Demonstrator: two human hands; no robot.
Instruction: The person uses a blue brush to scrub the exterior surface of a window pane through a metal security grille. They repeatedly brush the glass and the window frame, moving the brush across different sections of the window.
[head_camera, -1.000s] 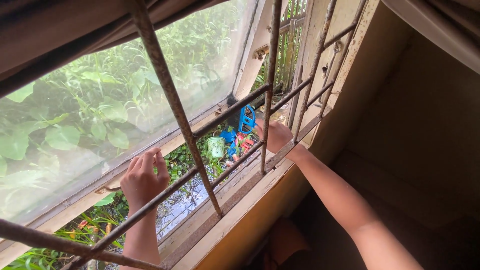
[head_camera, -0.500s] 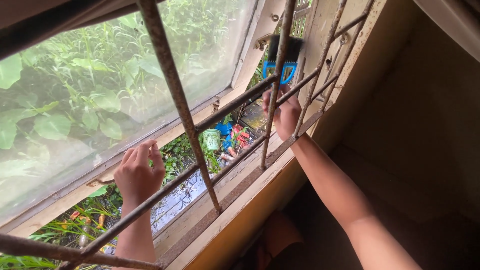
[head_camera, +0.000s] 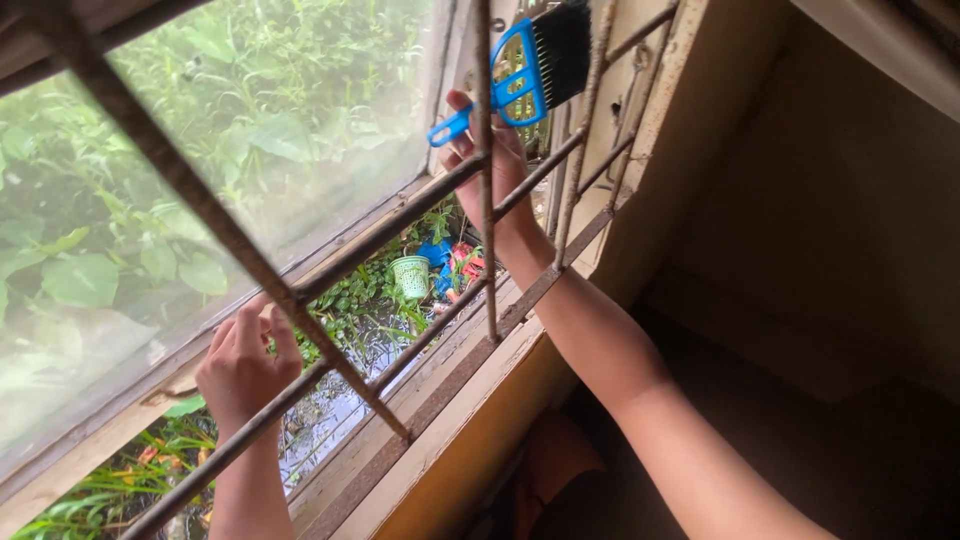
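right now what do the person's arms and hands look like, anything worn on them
Both arms are bare as far as they show: no sleeves, gloves, watch or bands. The left hand and right hand show no rings that I can make out. Fingernails look short and unpainted, though the view is soft.

Two bare hands show: the left hand (head_camera: 243, 362) and the right hand (head_camera: 487, 165). There is one blue plastic brush with black bristles (head_camera: 535, 62). Below the brush lies one pale green plastic basket (head_camera: 410, 276).

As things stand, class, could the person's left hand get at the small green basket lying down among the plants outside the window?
Probably not. The left hand rests on the window frame, while the green basket lies well below outside, past the rusty bars.
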